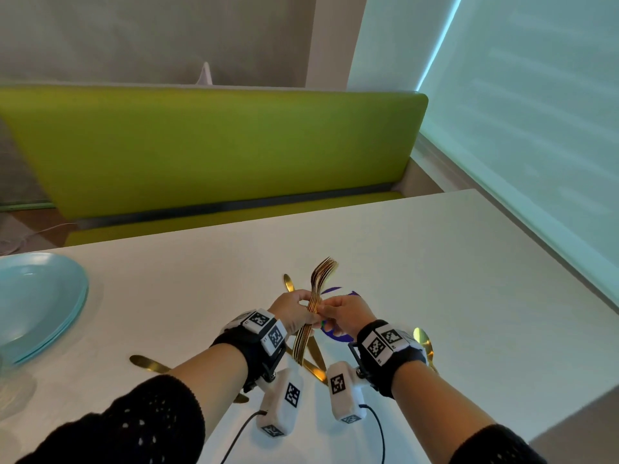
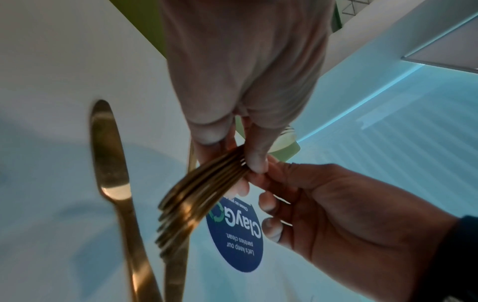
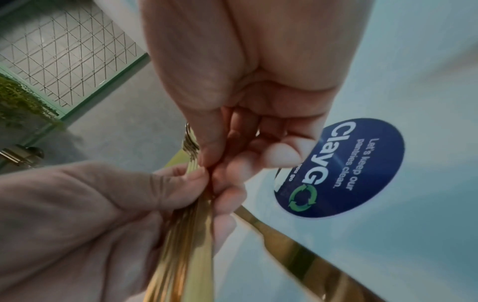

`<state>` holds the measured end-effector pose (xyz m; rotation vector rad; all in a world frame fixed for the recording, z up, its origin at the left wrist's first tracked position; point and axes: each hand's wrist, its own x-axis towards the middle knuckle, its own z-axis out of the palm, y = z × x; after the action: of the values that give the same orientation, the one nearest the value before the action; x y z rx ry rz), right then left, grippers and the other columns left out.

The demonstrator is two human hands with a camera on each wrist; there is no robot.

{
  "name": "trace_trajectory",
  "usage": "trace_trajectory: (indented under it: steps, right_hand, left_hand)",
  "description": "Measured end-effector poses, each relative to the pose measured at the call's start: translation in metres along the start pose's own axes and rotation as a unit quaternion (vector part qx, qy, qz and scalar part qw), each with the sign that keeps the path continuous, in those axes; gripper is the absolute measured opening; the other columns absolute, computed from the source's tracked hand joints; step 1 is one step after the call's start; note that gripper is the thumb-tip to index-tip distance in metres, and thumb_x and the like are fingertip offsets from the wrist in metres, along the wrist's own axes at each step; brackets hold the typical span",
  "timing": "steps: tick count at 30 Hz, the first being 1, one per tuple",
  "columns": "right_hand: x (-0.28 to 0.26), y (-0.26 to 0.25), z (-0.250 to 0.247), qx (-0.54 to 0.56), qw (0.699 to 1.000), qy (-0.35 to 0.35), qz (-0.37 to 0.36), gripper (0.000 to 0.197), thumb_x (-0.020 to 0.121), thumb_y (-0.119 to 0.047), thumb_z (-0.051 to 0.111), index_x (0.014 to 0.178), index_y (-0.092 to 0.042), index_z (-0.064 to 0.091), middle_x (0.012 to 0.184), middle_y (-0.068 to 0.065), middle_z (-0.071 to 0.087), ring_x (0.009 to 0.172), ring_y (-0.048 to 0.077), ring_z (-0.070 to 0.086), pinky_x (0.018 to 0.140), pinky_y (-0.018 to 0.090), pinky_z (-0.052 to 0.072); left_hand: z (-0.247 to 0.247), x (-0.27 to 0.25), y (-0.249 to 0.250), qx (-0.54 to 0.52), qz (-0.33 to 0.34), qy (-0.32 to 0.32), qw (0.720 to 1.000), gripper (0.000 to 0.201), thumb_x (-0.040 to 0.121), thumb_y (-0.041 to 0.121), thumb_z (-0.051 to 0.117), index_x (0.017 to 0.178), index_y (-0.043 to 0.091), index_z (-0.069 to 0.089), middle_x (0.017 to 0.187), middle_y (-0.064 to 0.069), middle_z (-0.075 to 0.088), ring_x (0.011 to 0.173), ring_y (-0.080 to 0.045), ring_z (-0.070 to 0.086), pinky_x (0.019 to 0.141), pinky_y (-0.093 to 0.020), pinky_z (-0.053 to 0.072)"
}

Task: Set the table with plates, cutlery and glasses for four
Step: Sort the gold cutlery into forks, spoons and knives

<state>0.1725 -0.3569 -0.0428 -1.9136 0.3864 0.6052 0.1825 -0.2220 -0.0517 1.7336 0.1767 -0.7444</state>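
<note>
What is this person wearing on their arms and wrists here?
Both arms wear black knit sleeves with small holes, pushed up the forearm. The left hand and right hand are bare. Each wrist carries a black strap with white blocks bearing black-and-white square codes, and a thin black cable.

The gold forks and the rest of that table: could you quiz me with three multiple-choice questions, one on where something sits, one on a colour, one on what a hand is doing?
1. Where is the stack of plates?
A. the table's left edge
B. on the bench
C. under the sticker

2. What colour is the bench?
A. red
B. green
C. black

3. What is the left hand doing?
A. lying flat
B. gripping the bundle of gold forks
C. holding a plate

Answers:
1 A, the plates sit far left on the table.
2 B, its backrest is lime green.
3 B, its fingers curl round the handles, while the right hand pinches one.
</note>
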Motion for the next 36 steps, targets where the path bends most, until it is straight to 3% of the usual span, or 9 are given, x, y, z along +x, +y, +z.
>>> trace_trajectory:
  steps: [5,12,14,16,19,22,29,34,36]
  right_hand:
    - [-0.009,0.014,-0.022,-0.123,0.989,0.078,0.006,0.017,0.092,-0.026,0.056,0.078,-0.022,0.063,0.076,-0.004,0.065,0.062,0.008,0.056,0.059,0.019,0.047]
    - [-0.025,0.066,-0.081,-0.272,0.923,0.206,0.177,0.03,0.09,-0.03,0.055,0.112,-0.014,0.067,0.115,0.005,0.068,0.105,0.021,0.065,0.09,0.026,0.049]
    - [-0.031,0.081,-0.092,-0.299,0.899,0.232,0.218,0.041,0.094,-0.042,0.044,0.099,-0.009,0.068,0.106,0.008,0.069,0.099,0.024,0.065,0.076,0.025,0.048]
    - [-0.034,0.095,-0.101,-0.28,0.893,0.251,0.248,0.048,0.092,-0.048,0.047,0.07,-0.008,0.061,0.076,0.006,0.065,0.073,0.022,0.062,0.056,0.024,0.042]
    - [-0.04,0.109,-0.106,-0.259,0.884,0.256,0.293,0.035,0.084,-0.024,0.066,0.057,-0.01,0.05,0.066,0.003,0.056,0.077,0.022,0.058,0.063,0.023,0.043]
    - [-0.044,0.116,-0.102,-0.26,0.881,0.25,0.305,0.035,0.086,-0.017,0.062,0.055,-0.011,0.045,0.062,0.003,0.051,0.077,0.022,0.053,0.067,0.021,0.042]
    - [-0.041,0.121,-0.099,-0.286,0.88,0.242,0.293,0.034,0.09,-0.013,0.053,0.058,-0.011,0.042,0.061,0.002,0.047,0.078,0.023,0.052,0.066,0.021,0.039]
    - [-0.041,0.091,-0.083,-0.295,0.899,0.204,0.251,0.035,0.089,-0.025,0.059,0.06,-0.012,0.044,0.062,0.0,0.05,0.075,0.02,0.054,0.045,0.021,0.036]
    - [-0.042,0.068,-0.071,-0.309,0.911,0.178,0.209,0.029,0.09,-0.031,0.056,0.069,-0.011,0.052,0.078,0.003,0.06,0.079,0.02,0.056,0.055,0.022,0.041]
  left_hand:
    - [0.019,0.004,0.005,0.007,-0.008,-0.014,1.0,0.035,0.082,0.004,0.068,0.114,0.014,0.058,0.107,-0.015,0.069,0.098,-0.026,0.069,0.09,-0.044,0.055]
    - [0.038,0.01,0.001,0.015,-0.008,-0.024,1.0,0.04,0.085,0.001,0.063,0.124,0.008,0.056,0.11,-0.012,0.067,0.091,-0.021,0.067,0.081,-0.035,0.058]
    - [0.042,0.01,0.0,0.014,-0.012,-0.018,1.0,0.044,0.086,-0.001,0.061,0.128,0.009,0.053,0.107,-0.01,0.068,0.087,-0.018,0.066,0.074,-0.03,0.058]
    - [0.046,0.011,-0.001,0.014,-0.014,-0.014,1.0,0.047,0.087,-0.001,0.06,0.132,0.009,0.05,0.105,-0.009,0.067,0.085,-0.017,0.066,0.07,-0.027,0.057]
    - [0.051,0.01,0.0,0.025,-0.013,-0.012,1.0,0.048,0.087,0.001,0.06,0.133,0.009,0.049,0.111,-0.011,0.067,0.087,-0.016,0.065,0.074,-0.027,0.057]
    - [0.054,0.009,0.0,0.025,-0.015,-0.011,1.0,0.047,0.088,0.002,0.061,0.132,0.01,0.049,0.112,-0.012,0.066,0.089,-0.017,0.065,0.08,-0.03,0.056]
    - [0.051,0.006,-0.001,0.019,-0.02,-0.003,1.0,0.043,0.089,0.0,0.058,0.131,0.008,0.051,0.105,-0.008,0.065,0.083,-0.014,0.063,0.066,-0.021,0.054]
    - [0.044,-0.002,-0.002,0.003,-0.024,0.014,1.0,0.04,0.088,-0.001,0.058,0.127,0.009,0.053,0.099,-0.007,0.065,0.088,-0.018,0.065,0.077,-0.03,0.056]
    - [0.039,-0.006,-0.001,-0.003,-0.019,0.013,1.0,0.037,0.088,0.001,0.06,0.123,0.009,0.056,0.101,-0.008,0.066,0.09,-0.019,0.066,0.081,-0.033,0.056]
